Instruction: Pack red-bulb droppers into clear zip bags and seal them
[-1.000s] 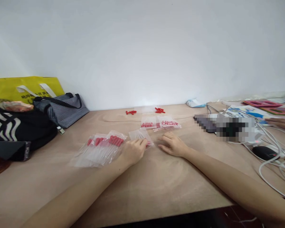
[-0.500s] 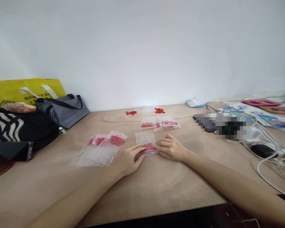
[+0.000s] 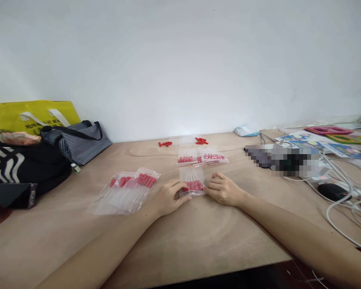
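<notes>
A small clear zip bag (image 3: 193, 174) lies in front of me, with several thin white sticks with red ends inside it. My left hand (image 3: 172, 196) holds the bag's near left edge, fingertips on the plastic and thumb low by the table. At the opposite near corner, my right hand (image 3: 225, 192) pinches the bag between curled fingers. To the left rests a fanned pile of similar filled bags (image 3: 132, 190). Beyond my hands lie more filled bags (image 3: 187, 154). Farther back are loose red-ended pieces (image 3: 201, 141) and a small red cluster (image 3: 165, 143).
A striped bag (image 3: 81, 142), a black bag (image 3: 48, 168) and a yellow bag (image 3: 63, 110) stand at the left. On the right are white cables (image 3: 333, 204), a black mouse (image 3: 333, 192) and coloured sheets. A tissue pack (image 3: 246, 131) sits by the wall (image 3: 180, 68).
Both hands and the bag between them have shifted slightly right. My left thumb and fingers are farther apart, and more of the red ends show.
</notes>
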A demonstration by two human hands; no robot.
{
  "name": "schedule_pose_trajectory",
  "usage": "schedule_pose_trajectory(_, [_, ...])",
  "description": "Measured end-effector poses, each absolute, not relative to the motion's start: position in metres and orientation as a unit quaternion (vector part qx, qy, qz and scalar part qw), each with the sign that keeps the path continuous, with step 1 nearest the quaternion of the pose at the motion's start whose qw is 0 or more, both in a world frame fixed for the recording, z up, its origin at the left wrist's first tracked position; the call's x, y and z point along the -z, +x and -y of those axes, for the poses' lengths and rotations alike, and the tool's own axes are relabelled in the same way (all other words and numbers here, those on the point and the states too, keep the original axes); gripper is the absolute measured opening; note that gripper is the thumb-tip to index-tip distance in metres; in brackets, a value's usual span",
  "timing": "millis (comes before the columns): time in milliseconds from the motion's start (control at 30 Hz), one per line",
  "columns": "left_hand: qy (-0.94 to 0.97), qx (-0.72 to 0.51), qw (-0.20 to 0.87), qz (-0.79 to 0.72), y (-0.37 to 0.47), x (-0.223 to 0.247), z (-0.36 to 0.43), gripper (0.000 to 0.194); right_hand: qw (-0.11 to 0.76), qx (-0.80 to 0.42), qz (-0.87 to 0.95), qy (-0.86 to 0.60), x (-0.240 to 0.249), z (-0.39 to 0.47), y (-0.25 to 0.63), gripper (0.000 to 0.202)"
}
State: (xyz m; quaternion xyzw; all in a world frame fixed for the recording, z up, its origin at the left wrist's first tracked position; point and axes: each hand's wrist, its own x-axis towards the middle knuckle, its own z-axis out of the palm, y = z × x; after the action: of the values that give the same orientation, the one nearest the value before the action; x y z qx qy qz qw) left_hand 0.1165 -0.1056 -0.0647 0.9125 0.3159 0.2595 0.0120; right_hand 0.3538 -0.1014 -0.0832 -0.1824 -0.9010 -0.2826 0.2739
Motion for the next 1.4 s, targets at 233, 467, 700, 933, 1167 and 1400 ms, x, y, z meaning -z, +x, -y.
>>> schedule_pose_trajectory(233, [0.928, -0.286, -0.178, -0.16, 0.091, 0.074, 0.091, 0.016, 0.274, 0.274, 0.902, -0.192, 0.083, 0.096, 0.356, 0.018])
schedule_pose_trajectory(467, [0.911, -0.272, -0.279, -0.134, 0.094, 0.079, 0.077, 0.02, 0.286, 0.262, 0.896, -0.215, 0.086, 0.092, 0.352, 0.023])
schedule_pose_trajectory(700, [0.909, -0.266, -0.303, -0.108, 0.091, 0.08, 0.072, 0.016, 0.297, 0.255, 0.892, -0.227, 0.088, 0.091, 0.354, 0.021])
schedule_pose_trajectory(933, [0.927, -0.249, -0.235, -0.153, 0.09, 0.081, 0.074, 0.022, 0.287, 0.267, 0.895, -0.215, 0.088, 0.09, 0.354, 0.022])
schedule_pose_trajectory(1167, [0.925, -0.268, -0.212, -0.167, 0.094, 0.078, 0.082, 0.022, 0.301, 0.272, 0.88, -0.247, 0.087, 0.092, 0.35, 0.019])
schedule_pose_trajectory(1400, [0.914, -0.291, -0.246, -0.141, 0.1, 0.074, 0.083, 0.016, 0.32, 0.29, 0.873, -0.226, 0.086, 0.091, 0.325, 0.019])
